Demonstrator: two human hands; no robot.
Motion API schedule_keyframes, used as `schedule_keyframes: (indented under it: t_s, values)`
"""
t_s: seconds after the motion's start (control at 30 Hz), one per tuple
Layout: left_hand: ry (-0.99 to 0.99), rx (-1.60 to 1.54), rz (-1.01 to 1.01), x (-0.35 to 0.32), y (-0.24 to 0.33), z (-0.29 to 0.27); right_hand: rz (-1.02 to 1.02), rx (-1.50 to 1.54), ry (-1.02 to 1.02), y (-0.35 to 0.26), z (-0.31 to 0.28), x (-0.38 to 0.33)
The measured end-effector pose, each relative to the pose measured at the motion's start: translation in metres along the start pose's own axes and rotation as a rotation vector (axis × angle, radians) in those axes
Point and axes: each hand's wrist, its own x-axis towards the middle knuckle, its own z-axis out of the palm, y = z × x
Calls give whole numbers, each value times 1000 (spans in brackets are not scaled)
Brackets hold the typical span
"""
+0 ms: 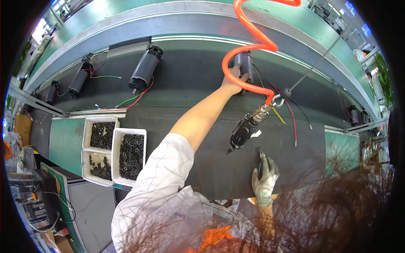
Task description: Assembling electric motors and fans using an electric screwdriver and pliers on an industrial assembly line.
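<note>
My bare left hand (234,80) reaches far across the dark conveyor belt, its fingers wrapped round a grey cylindrical motor (243,60). Part of that motor hides behind an orange coiled hose (231,63); its red, black and yellow wires trail to the right. Close to me, my gloved right hand (265,179) is closed round a slim hand tool (261,152) with a metal tip and a bit of teal handle; its exact kind is hidden. Between my hands, a black pneumatic screwdriver (242,131) hangs tilted from the hose, touched by neither hand.
Another motor (145,68) with wires lies left on the belt (190,71), with smaller-looking ones farther left and right. White bins (145,147) of small black rings and parts stand at left. A metal rail (185,25) crosses behind. A thin cable (320,57) runs to the screwdriver's hook.
</note>
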Motion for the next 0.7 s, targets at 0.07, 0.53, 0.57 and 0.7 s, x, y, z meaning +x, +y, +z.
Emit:
schedule_keyframes:
  t_s: [0.07,0.53,0.57,0.7]
  values:
    - [-80,139,95,16,-15,-25,-12,-59,-117,-2,6,2]
    - [162,433,-459,-48,-139,-309,55,-93,-66,-10,33,18]
    - [176,493,-434,-53,-127,-301,55,-83,-71,-11,32,20]
    - [151,780,-241,-75,-77,-242,52,-33,2,-7,34,18]
